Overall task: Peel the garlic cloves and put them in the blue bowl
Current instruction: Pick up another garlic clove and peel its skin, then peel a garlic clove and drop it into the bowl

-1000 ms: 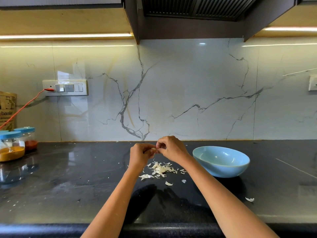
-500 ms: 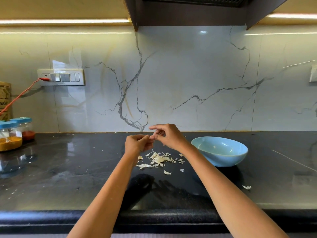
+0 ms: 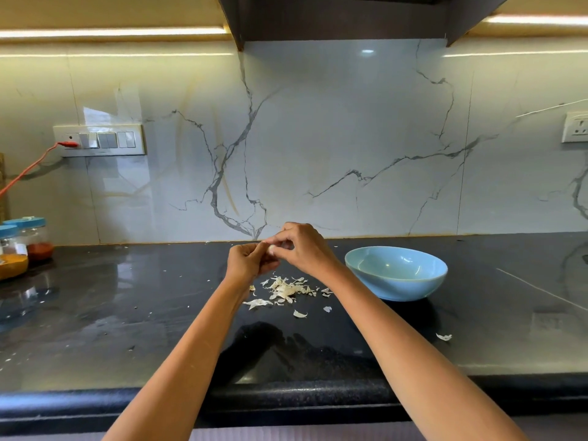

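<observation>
**So, mid-peel on a clove, bowl looked empty**

Over at the far left there were a couple of spice jars (image 3: 24,246) with blue lids, and a red cable (image 3: 28,168) ran up to the switch plate (image 3: 100,140) on the wall. None of that mattered for the job.

Middle of the counter (image 3: 127,313) was where it all happened. The left hand (image 3: 251,262) had its fingers curled in and was pinching a garlic clove (image 3: 272,248), held up above the counter. The right hand (image 3: 302,249) met it from the other side, fingertips nipped onto the same clove, looked like it was picking at the skin. Only a tiny pale bit of the clove showed between them, so I couldn't say how much skin was left on it.

Right below the hands sat a pile of peels (image 3: 288,289), with a few strays scattered further right.

The bowl (image 3: 396,283) stood just right of the pile, and from what showed of the inside I couldn't spot any cloves in it. My guess: this clove was nearly done but not yet dropped in. I couldn't see any unpeeled cloves waiting.
</observation>
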